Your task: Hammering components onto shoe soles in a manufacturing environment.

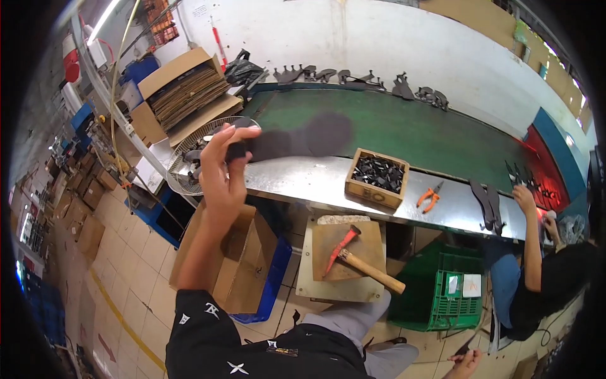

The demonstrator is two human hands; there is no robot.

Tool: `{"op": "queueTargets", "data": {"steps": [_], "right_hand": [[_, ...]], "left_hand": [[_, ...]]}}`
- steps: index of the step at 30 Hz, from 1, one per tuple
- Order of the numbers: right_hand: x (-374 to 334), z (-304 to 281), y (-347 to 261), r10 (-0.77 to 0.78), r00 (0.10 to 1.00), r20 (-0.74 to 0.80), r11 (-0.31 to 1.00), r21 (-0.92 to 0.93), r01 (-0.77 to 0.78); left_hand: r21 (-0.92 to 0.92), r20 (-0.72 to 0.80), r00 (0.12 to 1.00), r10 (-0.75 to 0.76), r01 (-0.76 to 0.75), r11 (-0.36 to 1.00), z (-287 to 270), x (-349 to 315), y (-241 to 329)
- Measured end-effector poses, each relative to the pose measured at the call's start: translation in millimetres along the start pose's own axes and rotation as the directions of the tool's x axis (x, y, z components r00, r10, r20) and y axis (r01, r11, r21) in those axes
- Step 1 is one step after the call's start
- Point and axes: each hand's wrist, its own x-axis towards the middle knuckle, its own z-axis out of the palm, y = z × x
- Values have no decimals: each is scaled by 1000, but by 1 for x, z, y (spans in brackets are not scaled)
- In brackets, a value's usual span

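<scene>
My left hand [222, 165] is raised above the near edge of the bench, its fingers closed on one end of a dark sole-shaped piece [328, 134]. The piece is smeared by motion and reaches out to the right over the green belt. Low at the right edge of my lap, my right hand [466, 365] pinches a thin dark piece [467, 345], whose kind is unclear. Between the hands, a hammer [372, 271] with a red head and wooden handle lies on a brown pad [315, 243] on a low stand.
A wooden box [372, 194] of small black parts and orange-handled pliers [430, 197] lie on the metal ledge. A wire basket [173, 174] stands left. Below are an open carton [252, 278] and a green crate [442, 309]. A co-worker's hand [524, 199] reaches toward the belt [404, 129].
</scene>
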Motion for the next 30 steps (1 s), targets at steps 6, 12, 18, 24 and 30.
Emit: {"op": "queueTargets", "data": {"steps": [6,12,18,24,30], "right_hand": [[-30,-36,62,129,990,50,978,157,-135],[-92,-46,51,246,969,-1,961,132,-243],[-143,-77,62,390,914,-116,904,237,-356],[-162,-98,80,459,848,-265,871,321,-371],[-143,-104,64,383,870,-311,924,103,-369]], "left_hand": [[-804,434,891,-131,449,390,101,-27,100],[-513,769,616,171,754,-411,165,-69,197],[-292,867,426,259,856,-427,205,-83,254],[-287,866,364,345,924,-253,252,-95,285],[-532,847,529,52,841,97,353,-139,288]]}}
